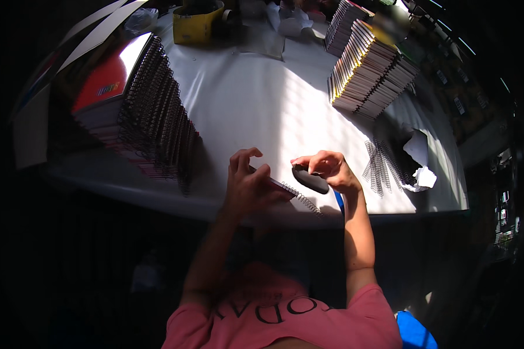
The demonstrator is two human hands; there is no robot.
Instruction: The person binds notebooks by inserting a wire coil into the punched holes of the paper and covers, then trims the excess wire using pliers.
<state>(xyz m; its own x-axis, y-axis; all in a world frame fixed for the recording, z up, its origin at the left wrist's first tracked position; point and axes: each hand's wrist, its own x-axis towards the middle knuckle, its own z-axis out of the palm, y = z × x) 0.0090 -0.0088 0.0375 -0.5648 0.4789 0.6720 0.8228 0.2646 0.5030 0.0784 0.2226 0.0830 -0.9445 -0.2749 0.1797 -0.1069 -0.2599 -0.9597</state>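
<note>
While the left hand [243,185] curled around a slim, dark purplish notebook [282,187], whose thin metal wire coil [307,202] stuck out rightward, the right hand [333,171] pinched a black, oblong object [310,180] near that coil, by the near edge of the white-covered table [233,104].

A white-topped table [227,87] spans the middle of the frame, its near edge curving below the centre. Striped sunlight [303,113] falls over its right half. Thin light strips [467,46] glow at upper right; the surrounding room is mostly too dark to make out.
</note>
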